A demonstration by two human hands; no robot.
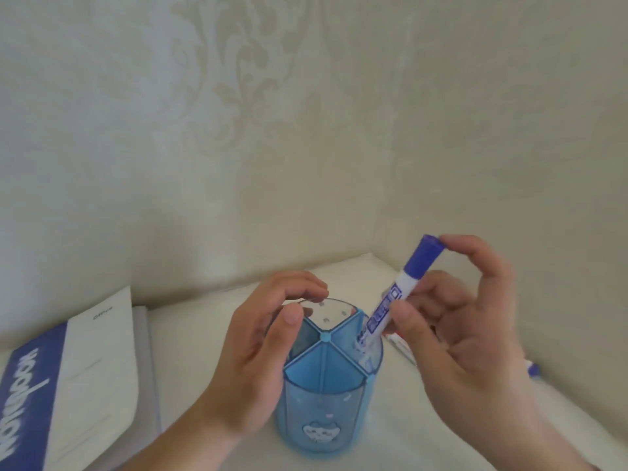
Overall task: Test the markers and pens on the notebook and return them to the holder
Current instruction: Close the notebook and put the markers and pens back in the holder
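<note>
A translucent blue holder (323, 399) with four compartments stands on the white table. My left hand (258, 355) curls around its left rim and wall. My right hand (455, 321) pinches a blue-capped white marker (394, 300) between thumb and fingers, with the forefinger at the cap's top. The marker leans, cap up, and its lower end is inside the holder's right compartment. A closed notebook (68, 385) with a blue and white cover lies at the left.
More markers lie on the table to the right, mostly hidden behind my right hand: a red-marked one (404, 348) and a blue end (533, 368). Patterned walls meet in a corner right behind the table (190, 338).
</note>
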